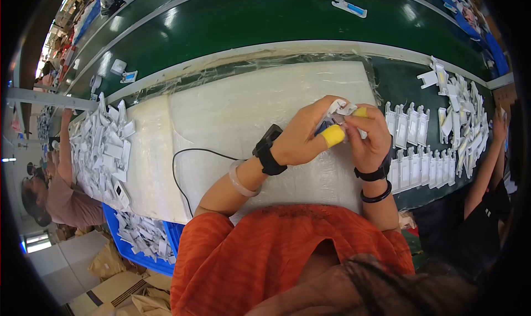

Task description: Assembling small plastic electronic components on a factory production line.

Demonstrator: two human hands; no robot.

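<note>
Both of my hands are together over the padded worktop, around a small white plastic part (338, 109). My left hand (307, 131) is closed on it, with a yellow cover on the thumb. The fingers of my right hand (370, 139) are pinched at the part's near right side, and one fingertip also has a yellow cover. Much of the part is hidden behind my fingers, so its full shape cannot be made out. Just right of my right hand stand rows of white plastic frames (409, 125), lined up side by side.
A heap of white parts (105, 144) lies at the left, above a blue bin (119, 233) holding more. Another pile (464, 122) sits far right. Beyond the wrapped pad (265, 89) runs a green conveyor (232, 25). A black cable (176, 166) crosses the pad. People work on both sides.
</note>
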